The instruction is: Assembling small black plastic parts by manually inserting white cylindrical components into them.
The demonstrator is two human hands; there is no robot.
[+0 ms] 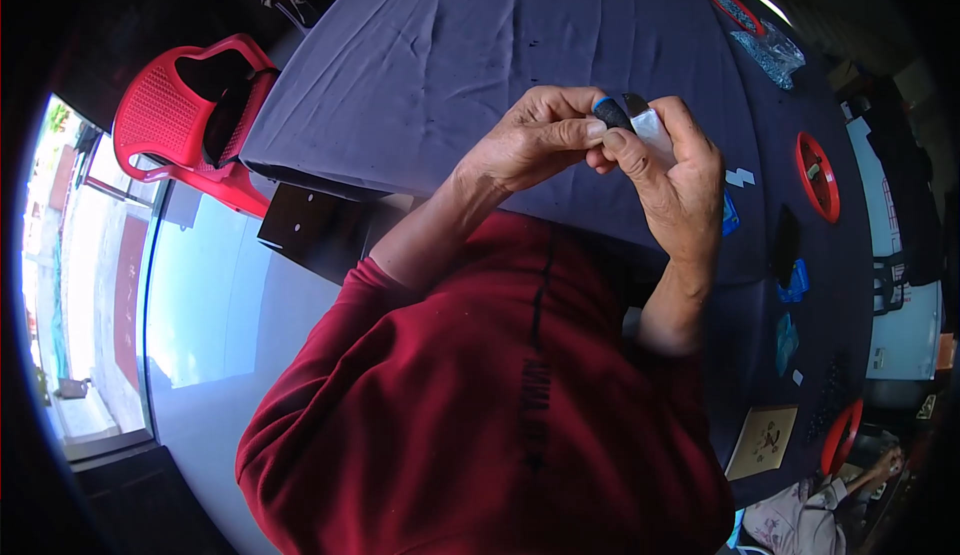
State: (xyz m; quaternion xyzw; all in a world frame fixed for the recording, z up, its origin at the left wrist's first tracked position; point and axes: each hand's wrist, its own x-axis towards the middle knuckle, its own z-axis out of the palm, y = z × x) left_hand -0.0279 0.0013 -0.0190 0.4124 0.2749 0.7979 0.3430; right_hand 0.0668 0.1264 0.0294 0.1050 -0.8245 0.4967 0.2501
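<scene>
Both my hands are raised close together over the near side of the cloth-covered table (430, 105). My left hand (525, 140) is closed, its thumb and forefinger pinched at a small black fabric-like tube with a blue rim (612, 113). Whether the tube sits on the fingertip or is only held, I cannot tell. My right hand (675, 185) is closed around a flat white piece (653, 133), with its thumb near the tube's lower end. A thin dark piece (636, 104) stands between the tube and the white piece; its kind is unclear.
A red plastic chair (165, 110) stands at the left. On the right lie a red oval tray (818, 177), a clear bag of small bluish bits (770, 58), blue packets (792, 283) and a tan card (763, 442). Another person's arm (870, 475) shows at the lower right.
</scene>
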